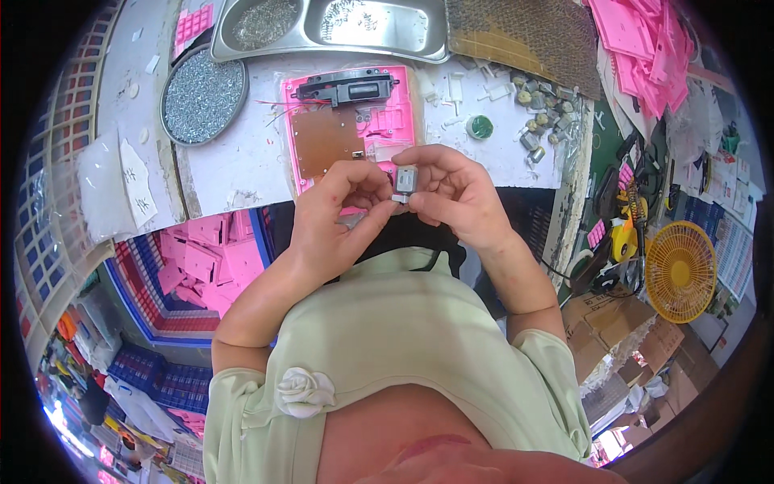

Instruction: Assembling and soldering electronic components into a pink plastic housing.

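In front of my chest, my right hand (458, 194) grips a small grey boxy part (405, 179) with a pale flat face, thumb below and index finger above. My left hand (343, 202) is closed too, its thumb and finger pinching at the lower end of the same part. Just beyond my fingers lies a pink plastic housing (407, 113). A brown circuit board (322, 141) and a black module (355, 87) with thin red wires sit in it. My hands cover the near edge of the housing.
A round dish of screws (204, 93) stands at left, a steel tray (435, 40) of small metal pieces at the back. Several small motors (538, 121) and a green-topped round container (479, 127) lie at right. Pink parts fill a blue crate (185, 335) at lower left. A yellow fan (681, 270) stands far right.
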Demonstrator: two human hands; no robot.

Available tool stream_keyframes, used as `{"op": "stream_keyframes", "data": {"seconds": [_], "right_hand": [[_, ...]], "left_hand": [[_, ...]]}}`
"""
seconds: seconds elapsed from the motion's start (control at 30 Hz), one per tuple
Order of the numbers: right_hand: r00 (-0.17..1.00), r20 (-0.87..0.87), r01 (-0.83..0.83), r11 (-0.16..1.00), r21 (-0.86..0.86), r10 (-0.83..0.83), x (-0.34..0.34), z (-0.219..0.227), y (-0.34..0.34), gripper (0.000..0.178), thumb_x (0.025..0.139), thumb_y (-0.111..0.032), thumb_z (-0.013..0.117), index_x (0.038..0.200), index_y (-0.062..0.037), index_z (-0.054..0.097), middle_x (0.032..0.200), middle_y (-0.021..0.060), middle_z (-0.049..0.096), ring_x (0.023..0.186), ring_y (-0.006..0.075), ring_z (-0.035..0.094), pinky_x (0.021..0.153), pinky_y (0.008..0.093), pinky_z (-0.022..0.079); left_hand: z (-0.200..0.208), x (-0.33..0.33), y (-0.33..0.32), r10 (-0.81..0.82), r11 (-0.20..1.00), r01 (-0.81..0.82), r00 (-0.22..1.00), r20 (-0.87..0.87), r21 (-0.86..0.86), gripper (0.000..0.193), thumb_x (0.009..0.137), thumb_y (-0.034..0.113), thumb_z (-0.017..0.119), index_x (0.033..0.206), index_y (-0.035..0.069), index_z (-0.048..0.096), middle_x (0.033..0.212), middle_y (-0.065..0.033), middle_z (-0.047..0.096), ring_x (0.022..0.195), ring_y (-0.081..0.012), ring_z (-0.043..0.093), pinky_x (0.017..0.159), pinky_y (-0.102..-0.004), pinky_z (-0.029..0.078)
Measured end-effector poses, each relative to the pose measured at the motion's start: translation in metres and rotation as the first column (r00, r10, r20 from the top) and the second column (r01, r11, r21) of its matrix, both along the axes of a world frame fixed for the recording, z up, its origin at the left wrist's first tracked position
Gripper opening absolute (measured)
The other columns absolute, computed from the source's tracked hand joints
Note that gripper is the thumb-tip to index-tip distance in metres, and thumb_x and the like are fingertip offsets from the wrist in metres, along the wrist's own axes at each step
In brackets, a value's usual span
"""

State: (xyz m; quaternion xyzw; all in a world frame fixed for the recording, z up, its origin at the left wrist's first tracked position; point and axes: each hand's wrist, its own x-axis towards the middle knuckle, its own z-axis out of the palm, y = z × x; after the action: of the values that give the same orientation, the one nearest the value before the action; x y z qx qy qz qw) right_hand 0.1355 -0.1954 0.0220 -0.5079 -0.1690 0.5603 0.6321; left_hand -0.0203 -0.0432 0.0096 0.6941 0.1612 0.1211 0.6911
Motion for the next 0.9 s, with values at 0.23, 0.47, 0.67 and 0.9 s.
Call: {"op": "stream_keyframes", "data": {"seconds": [0.23,0.47,0.67,0.9], "right_hand": [[0.687,0.727,-0.070,0.994,0.079,-0.010,-0.006,-0.006,0.001,0.053,0.088,-0.002,0.076,0.138,-0.0027,0.058,0.089,0.0039,0.063,0.076,0.0050,0.060,0.064,0.0248,0.052],[0.860,0.495,-0.079,0.990,-0.113,0.125,0.001,0.019,0.016,0.059,0.081,-0.007,0.084,0.135,-0.0064,0.058,0.074,-0.0006,0.065,0.057,0.0063,0.058,0.057,0.0215,0.047],[0.546,0.836,-0.204,0.957,0.204,-0.062,0.003,0.007,0.016,0.036,0.074,0.000,0.085,0.107,-0.0007,0.071,0.087,0.0079,0.072,0.067,0.0141,0.066,0.062,0.0267,0.055],[0.494,0.850,-0.228,0.916,0.330,-0.184,0.002,-0.003,0.019,0.035,0.073,-0.004,0.088,0.104,-0.0031,0.071,0.093,0.0122,0.074,0.077,0.0267,0.073,0.066,0.0334,0.058]], "left_hand": [[-0.008,-0.004,0.005,0.026,0.969,-0.069,0.983,0.180,0.239,0.036,0.084,-0.005,0.076,0.115,0.003,0.059,0.094,-0.0106,0.069,0.087,-0.0230,0.072,0.075,-0.0320,0.058],[-0.007,0.000,0.019,-0.129,0.766,-0.141,0.922,0.365,0.627,0.033,0.076,-0.007,0.079,0.103,0.003,0.064,0.094,-0.0129,0.071,0.083,-0.0301,0.071,0.068,-0.0375,0.057],[-0.003,-0.005,0.025,-0.067,0.886,-0.102,0.937,0.343,0.453,0.030,0.075,-0.008,0.079,0.099,0.001,0.064,0.093,-0.0135,0.072,0.084,-0.0295,0.072,0.070,-0.0379,0.057],[-0.003,-0.010,0.023,-0.021,0.927,-0.095,0.953,0.301,0.364,0.029,0.077,-0.009,0.077,0.100,0.001,0.063,0.099,-0.0164,0.071,0.087,-0.0312,0.071,0.074,-0.0368,0.057]]}}
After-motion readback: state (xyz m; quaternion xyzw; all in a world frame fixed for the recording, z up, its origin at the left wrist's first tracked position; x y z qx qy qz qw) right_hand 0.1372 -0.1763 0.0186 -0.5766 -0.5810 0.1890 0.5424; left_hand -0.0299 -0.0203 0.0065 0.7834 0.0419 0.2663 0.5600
